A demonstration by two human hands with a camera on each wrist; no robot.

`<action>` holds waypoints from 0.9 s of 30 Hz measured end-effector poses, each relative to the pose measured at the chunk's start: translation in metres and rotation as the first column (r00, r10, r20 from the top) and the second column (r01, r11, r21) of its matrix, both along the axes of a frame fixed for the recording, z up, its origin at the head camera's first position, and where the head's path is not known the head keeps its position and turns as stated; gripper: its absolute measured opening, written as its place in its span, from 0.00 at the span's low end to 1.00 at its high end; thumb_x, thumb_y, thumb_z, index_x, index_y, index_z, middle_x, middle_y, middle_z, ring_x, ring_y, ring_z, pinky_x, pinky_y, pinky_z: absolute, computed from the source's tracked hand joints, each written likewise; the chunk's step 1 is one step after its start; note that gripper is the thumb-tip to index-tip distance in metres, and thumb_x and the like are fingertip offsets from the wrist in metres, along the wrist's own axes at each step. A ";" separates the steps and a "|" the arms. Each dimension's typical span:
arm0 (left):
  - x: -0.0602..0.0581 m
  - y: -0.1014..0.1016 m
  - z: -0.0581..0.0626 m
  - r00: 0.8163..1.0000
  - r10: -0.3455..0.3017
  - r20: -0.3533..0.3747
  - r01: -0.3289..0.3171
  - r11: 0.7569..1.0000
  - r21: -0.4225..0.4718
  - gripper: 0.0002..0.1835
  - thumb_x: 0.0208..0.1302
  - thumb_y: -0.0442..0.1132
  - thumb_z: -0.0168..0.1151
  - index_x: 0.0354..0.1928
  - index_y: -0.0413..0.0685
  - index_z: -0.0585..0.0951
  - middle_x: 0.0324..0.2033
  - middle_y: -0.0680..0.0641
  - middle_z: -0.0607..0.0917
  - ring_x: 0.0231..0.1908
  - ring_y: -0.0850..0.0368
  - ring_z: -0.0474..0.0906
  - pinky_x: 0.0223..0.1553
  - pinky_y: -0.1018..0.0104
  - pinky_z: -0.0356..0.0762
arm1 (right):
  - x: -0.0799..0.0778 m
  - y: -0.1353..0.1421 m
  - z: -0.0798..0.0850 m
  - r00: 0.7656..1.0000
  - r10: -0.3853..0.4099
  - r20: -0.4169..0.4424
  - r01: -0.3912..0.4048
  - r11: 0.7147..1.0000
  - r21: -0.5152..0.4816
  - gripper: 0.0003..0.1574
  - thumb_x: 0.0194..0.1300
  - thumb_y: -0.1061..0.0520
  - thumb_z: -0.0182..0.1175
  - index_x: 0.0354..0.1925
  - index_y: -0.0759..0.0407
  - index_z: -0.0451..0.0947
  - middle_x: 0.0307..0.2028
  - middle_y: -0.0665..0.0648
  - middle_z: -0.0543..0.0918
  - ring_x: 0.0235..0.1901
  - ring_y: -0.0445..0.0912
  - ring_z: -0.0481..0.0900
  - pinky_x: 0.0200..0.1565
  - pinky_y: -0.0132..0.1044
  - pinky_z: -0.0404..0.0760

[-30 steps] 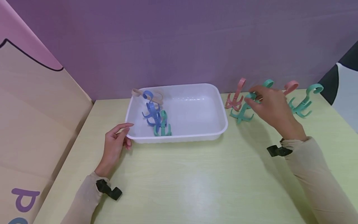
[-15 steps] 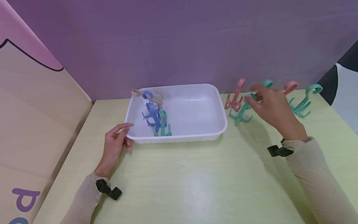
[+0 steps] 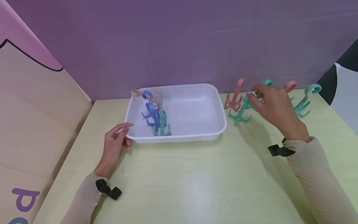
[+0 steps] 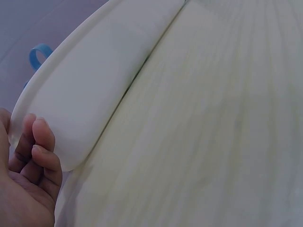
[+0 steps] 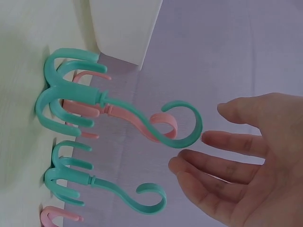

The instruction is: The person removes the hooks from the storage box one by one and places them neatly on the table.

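My left hand [image 3: 115, 144] grips the left front corner of a white plastic tray [image 3: 195, 137], finger and thumb at the rim, other fingers curled outside the wall. Inside the tray's left part lie a beige hook [image 3: 136, 92], blue hooks [image 3: 152, 109] and a green claw hook [image 3: 162, 126]. Over to the right, my right hand [image 3: 277, 109] hovers by a green four-prong hook [image 5: 75, 92] that stands on its prongs. In the right wrist view its fingers are spread and hold nothing, fingertips close to the hook's curled top.
A pink hook [image 3: 234, 99] stands between tray and right hand. Behind the hand are another green hook [image 5: 71, 175] and a partly hidden pink hook [image 3: 290, 86]; one more green hook [image 3: 303, 102] is farthest right. A purple backdrop [image 3: 179, 46] rises behind the table [image 3: 179, 180].
My right hand has drawn slightly right, its fingertips moving away from the front green hook, which stays standing. The left hand and the tray look the same.
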State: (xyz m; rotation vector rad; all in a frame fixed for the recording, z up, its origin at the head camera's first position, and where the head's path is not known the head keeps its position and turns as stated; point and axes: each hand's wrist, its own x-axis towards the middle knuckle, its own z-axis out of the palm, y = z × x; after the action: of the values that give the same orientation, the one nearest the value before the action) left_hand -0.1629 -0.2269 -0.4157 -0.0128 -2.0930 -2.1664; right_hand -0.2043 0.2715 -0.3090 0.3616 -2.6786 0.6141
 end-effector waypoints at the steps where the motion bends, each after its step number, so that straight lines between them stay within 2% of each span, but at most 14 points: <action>1: -0.001 -0.001 -0.003 1.000 0.002 -0.003 -0.002 1.000 -0.001 0.15 0.74 0.34 0.55 0.55 0.30 0.79 0.13 0.47 0.78 0.12 0.57 0.73 0.15 0.70 0.75 | 0.001 0.000 0.001 1.000 -0.003 -0.008 0.003 1.000 0.001 0.23 0.74 0.50 0.55 0.56 0.67 0.77 0.41 0.71 0.84 0.40 0.64 0.82 0.37 0.61 0.77; 5: -0.005 -0.003 -0.010 1.000 0.007 -0.017 -0.007 1.000 -0.002 0.15 0.74 0.36 0.56 0.55 0.32 0.79 0.13 0.48 0.78 0.12 0.58 0.73 0.15 0.70 0.74 | 0.003 -0.003 0.003 0.999 -0.005 -0.049 0.005 1.000 -0.003 0.22 0.73 0.52 0.55 0.55 0.67 0.78 0.43 0.69 0.85 0.40 0.62 0.83 0.36 0.59 0.77; 14: -0.003 -0.003 -0.011 0.998 0.010 -0.060 -0.011 1.000 -0.015 0.16 0.73 0.40 0.59 0.53 0.34 0.81 0.13 0.49 0.78 0.12 0.59 0.73 0.15 0.71 0.74 | 0.009 -0.011 0.008 0.992 -0.001 -0.127 -0.006 0.999 -0.054 0.18 0.72 0.55 0.55 0.51 0.66 0.81 0.40 0.66 0.85 0.36 0.58 0.82 0.37 0.52 0.74; 21: -0.004 -0.003 -0.012 0.998 0.012 -0.058 -0.013 1.000 -0.013 0.16 0.73 0.40 0.59 0.53 0.34 0.81 0.13 0.49 0.78 0.12 0.59 0.72 0.15 0.71 0.74 | 0.009 -0.018 0.009 0.986 0.005 -0.168 -0.018 0.997 -0.077 0.17 0.72 0.56 0.56 0.50 0.69 0.80 0.42 0.67 0.85 0.36 0.59 0.82 0.40 0.54 0.77; 27: -0.005 -0.003 -0.013 0.999 0.017 -0.040 -0.017 1.000 0.001 0.17 0.72 0.42 0.61 0.53 0.34 0.81 0.12 0.48 0.78 0.11 0.59 0.72 0.14 0.71 0.73 | 0.007 -0.022 0.005 0.973 0.033 -0.228 -0.056 0.994 -0.094 0.15 0.69 0.59 0.58 0.49 0.69 0.80 0.41 0.66 0.86 0.37 0.59 0.84 0.39 0.49 0.79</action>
State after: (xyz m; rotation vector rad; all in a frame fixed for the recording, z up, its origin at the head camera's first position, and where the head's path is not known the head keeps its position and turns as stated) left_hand -0.1681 -0.2301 -0.4282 -0.0378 -2.0628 -2.1390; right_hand -0.1970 0.2496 -0.3040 0.4375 -2.4186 0.6750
